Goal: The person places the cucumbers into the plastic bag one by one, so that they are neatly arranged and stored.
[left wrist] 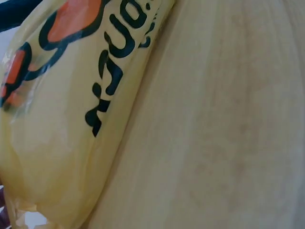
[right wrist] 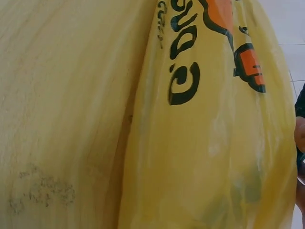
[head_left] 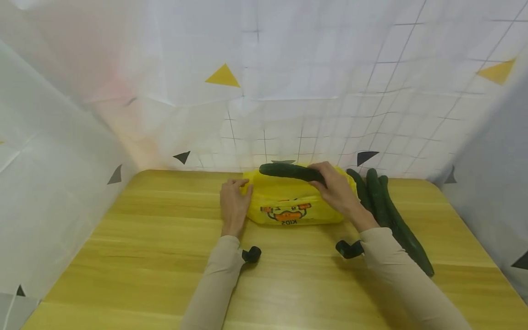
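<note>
A yellow plastic bag with an orange cartoon print lies near the back of the table, its mouth facing up. My left hand is at the bag's left end, thumb and fingers curled at its edge. Above the bag's mouth, my right hand grips a dark green cucumber by its right end, and the cucumber points left, nearly level. The printed side of the bag fills much of the left wrist view. In the right wrist view, greenish shapes show faintly through the bag.
Three long cucumbers lie side by side on the wooden table, right of the bag and partly behind my right forearm. A white sheet wall with grid lines stands behind the table. Dark wrist-camera mounts stick out from both sleeves.
</note>
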The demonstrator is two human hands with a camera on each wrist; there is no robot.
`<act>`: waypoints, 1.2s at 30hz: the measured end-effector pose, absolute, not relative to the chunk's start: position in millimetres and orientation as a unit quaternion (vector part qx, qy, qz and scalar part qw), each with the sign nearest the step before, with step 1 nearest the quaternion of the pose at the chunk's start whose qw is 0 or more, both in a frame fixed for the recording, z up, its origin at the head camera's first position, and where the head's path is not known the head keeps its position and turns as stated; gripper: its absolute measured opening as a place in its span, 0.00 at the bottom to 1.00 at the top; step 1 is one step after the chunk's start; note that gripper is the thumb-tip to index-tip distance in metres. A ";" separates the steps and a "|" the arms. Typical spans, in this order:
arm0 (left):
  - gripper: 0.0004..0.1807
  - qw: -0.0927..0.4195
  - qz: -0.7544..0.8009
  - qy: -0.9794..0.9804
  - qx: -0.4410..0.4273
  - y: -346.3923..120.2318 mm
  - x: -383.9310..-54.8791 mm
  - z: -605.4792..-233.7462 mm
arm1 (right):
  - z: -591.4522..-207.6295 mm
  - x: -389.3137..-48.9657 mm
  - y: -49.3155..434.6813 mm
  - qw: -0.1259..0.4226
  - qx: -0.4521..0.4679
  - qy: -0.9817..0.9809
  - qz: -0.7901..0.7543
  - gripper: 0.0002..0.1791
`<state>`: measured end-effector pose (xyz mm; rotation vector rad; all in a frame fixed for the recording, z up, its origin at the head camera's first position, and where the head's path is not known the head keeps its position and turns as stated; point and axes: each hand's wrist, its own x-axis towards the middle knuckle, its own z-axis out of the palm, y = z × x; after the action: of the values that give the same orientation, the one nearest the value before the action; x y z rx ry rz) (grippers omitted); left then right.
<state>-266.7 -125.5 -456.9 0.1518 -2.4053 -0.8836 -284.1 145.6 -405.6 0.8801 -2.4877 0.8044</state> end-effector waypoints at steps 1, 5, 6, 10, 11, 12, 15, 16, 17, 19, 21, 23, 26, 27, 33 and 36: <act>0.11 0.285 -0.331 -0.898 0.058 -125.8 -267.0 -457.0 | -406.6 -284.5 145.4 0.189 0.316 -0.885 0.286 0.20; 0.10 0.288 -0.345 -0.892 0.058 -127.1 -267.4 -457.0 | -411.7 -286.8 145.1 0.180 0.325 -0.886 0.276 0.21; 0.10 0.288 -0.348 -0.890 0.058 -127.4 -267.5 -457.0 | -412.7 -287.4 145.0 0.176 0.327 -0.887 0.275 0.21; 0.10 0.288 -0.360 -0.886 0.052 -128.2 -267.2 -455.6 | -415.6 -289.6 144.7 0.159 0.326 -0.894 0.263 0.22; 0.09 0.290 -0.363 -0.884 0.050 -128.2 -267.1 -455.3 | -415.7 -290.2 144.4 0.154 0.325 -0.896 0.260 0.22; 0.09 0.290 -0.365 -0.883 0.048 -128.2 -267.0 -455.0 | -415.8 -290.6 144.1 0.148 0.325 -0.898 0.257 0.22; 0.09 0.291 -0.371 -0.881 0.043 -128.0 -267.0 -454.5 | -415.8 -292.5 142.6 0.139 0.324 -0.904 0.240 0.21; 0.09 0.291 -0.371 -0.881 0.042 -127.8 -267.1 -454.4 | -415.9 -293.1 142.3 0.137 0.326 -0.906 0.234 0.21; 0.09 0.291 -0.371 -0.881 0.042 -127.7 -267.3 -454.4 | -416.1 -293.7 141.8 0.136 0.326 -0.907 0.229 0.21; 0.09 0.292 -0.371 -0.880 0.039 -127.5 -267.6 -454.2 | -416.3 -294.7 141.0 0.135 0.328 -0.909 0.219 0.20; 0.09 0.294 -0.372 -0.880 0.039 -127.2 -267.6 -454.1 | -416.8 -295.3 140.5 0.131 0.327 -0.912 0.211 0.20; 0.09 0.296 -0.373 -0.879 0.039 -127.3 -267.9 -454.4 | -417.4 -295.9 140.3 0.124 0.326 -0.915 0.205 0.20; 0.09 0.297 -0.375 -0.877 0.039 -127.5 -267.5 -454.1 | -417.9 -297.0 140.0 0.115 0.324 -0.918 0.197 0.20; 0.09 0.297 -0.375 -0.877 0.037 -127.5 -267.6 -454.0 | -418.1 -297.5 139.9 0.113 0.324 -0.919 0.197 0.20; 0.09 0.299 -0.384 -0.873 0.027 -127.3 -267.4 -452.5 | -419.8 -300.8 139.9 0.104 0.317 -0.922 0.195 0.20; 0.09 0.297 -0.385 -0.873 0.026 -127.1 -267.3 -452.2 | -421.3 -301.8 140.1 0.098 0.312 -0.925 0.194 0.20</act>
<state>-267.3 -127.1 -452.2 0.0691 -2.3210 -1.0238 -301.8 140.1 -421.3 0.9232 -2.7367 0.5736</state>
